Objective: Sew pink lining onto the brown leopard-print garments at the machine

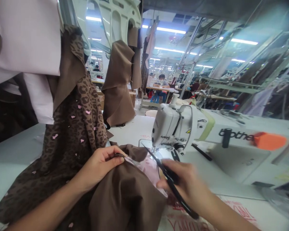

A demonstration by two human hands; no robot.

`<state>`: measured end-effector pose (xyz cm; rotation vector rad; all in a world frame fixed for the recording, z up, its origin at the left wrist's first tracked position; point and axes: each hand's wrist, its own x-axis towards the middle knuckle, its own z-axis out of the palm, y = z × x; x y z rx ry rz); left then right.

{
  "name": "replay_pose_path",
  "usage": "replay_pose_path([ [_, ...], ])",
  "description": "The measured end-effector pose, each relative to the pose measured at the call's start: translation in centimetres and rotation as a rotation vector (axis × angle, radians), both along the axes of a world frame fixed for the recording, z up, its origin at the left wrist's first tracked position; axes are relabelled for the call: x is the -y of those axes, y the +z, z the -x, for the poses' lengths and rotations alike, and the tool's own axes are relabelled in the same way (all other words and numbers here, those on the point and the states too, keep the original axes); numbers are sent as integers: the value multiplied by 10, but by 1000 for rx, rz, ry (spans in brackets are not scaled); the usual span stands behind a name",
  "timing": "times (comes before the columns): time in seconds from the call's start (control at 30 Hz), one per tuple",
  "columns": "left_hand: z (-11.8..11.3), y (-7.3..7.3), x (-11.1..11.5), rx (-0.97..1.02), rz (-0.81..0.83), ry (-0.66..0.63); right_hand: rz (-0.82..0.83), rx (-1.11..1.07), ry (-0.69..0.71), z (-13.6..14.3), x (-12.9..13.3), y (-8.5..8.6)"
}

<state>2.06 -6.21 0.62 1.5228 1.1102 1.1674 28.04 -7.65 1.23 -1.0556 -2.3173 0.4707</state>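
Note:
My left hand (108, 159) pinches the edge of a brown fabric piece (127, 195) between thumb and fingers. The cloth hangs down toward me in folds. Pink fabric (150, 168) shows beside it, near the sewing machine's needle area. In my right hand (183, 179) is a pair of dark scissors (168, 178), blades pointing up and left toward the needle area. That hand is a little blurred. Left of the brown piece, leopard-print fabric (69, 141) with small pink scraps on it drapes over the table.
A white sewing machine (178, 125) stands on the right, an orange piece (269, 141) stuck to its arm. Brown cloth pieces (119, 83) hang from a pale plastic frame (115, 19) at upper left. Pink cloth (31, 38) hangs far left. A person (161, 85) sits in the background.

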Motion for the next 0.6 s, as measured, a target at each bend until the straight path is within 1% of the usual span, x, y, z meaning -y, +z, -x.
replay_pose_path([
  [0.07, 1, 0, 0, -26, -2, -53, 69, 84, 4, -25, 14, -2],
  [0.1, 2, 0, 1, -47, -9, -75, 80, 148, -23, -40, 20, -5],
  [0.13, 2, 1, 1, -69, -22, -89, 52, 213, -77, -57, 23, -10],
  [0.23, 1, 2, 3, -149, -71, -100, -146, 432, -251, -104, 22, -30],
  [0.3, 0, 3, 6, -205, -110, -68, -259, 551, -296, -125, 16, -40],
  [0.33, 0, 4, 7, -229, -132, -51, -321, 578, -303, -128, 15, -41],
  [0.37, -1, 4, 8, -248, -154, -40, -385, 579, -304, -127, 15, -40],
  [0.4, -2, 4, 9, -261, -181, -36, -438, 553, -293, -119, 16, -35],
  [0.43, -2, 4, 11, -268, -212, -36, -473, 504, -270, -106, 18, -28],
  [0.47, -3, 4, 12, -271, -248, -39, -471, 436, -238, -89, 22, -20],
  [0.53, -5, 5, 14, -273, -318, -41, -339, 239, -114, -46, 28, -3],
  [0.6, -6, 5, 16, -274, -375, -33, -206, 86, -17, -3, 27, 8],
])
